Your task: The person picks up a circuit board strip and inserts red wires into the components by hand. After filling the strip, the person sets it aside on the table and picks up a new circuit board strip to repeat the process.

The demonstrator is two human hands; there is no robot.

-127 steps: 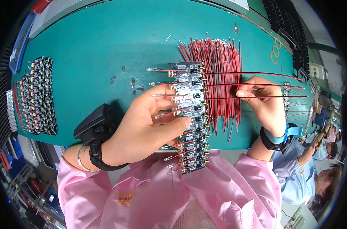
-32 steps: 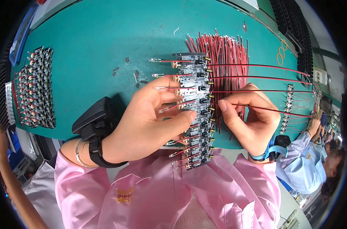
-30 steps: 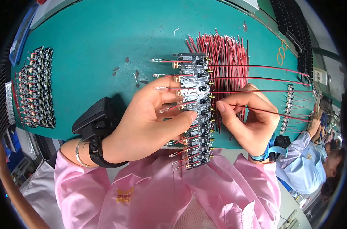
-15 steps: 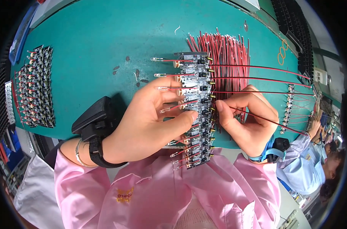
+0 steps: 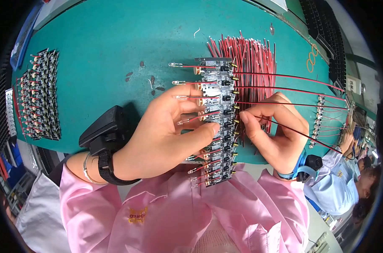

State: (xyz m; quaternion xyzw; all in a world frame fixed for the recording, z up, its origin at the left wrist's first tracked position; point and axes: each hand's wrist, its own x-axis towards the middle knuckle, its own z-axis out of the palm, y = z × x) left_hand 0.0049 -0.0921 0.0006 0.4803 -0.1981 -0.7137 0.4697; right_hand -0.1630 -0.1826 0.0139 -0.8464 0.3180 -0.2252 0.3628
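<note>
My left hand point(image 5: 164, 130) grips a long black circuit board strip point(image 5: 219, 92) from its left side, thumb pressed on top. Clear LEDs point(image 5: 181, 97) on short red leads stick out along the strip's left edge, and small brass-coloured parts line its right edge. Between thumb and forefinger, my right hand point(image 5: 278, 130) pinches a red-and-black wire point(image 5: 303, 133), its tip close to the strip's right edge; whether it touches is hidden by the fingers. Several other wires point(image 5: 292, 76) run from the upper part of the strip out to the right.
Behind the strip lies a thick bundle of red and black wires point(image 5: 254, 55) on the green table point(image 5: 103, 50). Stacked circuit boards point(image 5: 39, 97) stand at the left. Another strip point(image 5: 318, 120) with wires lies at the right, beside a co-worker in blue point(image 5: 334, 189). Rubber bands point(image 5: 312, 58) lie far right.
The strip's upper end has shifted slightly to the right. My right hand has moved slightly right too, still pinching the wire. My left hand keeps its hold.
</note>
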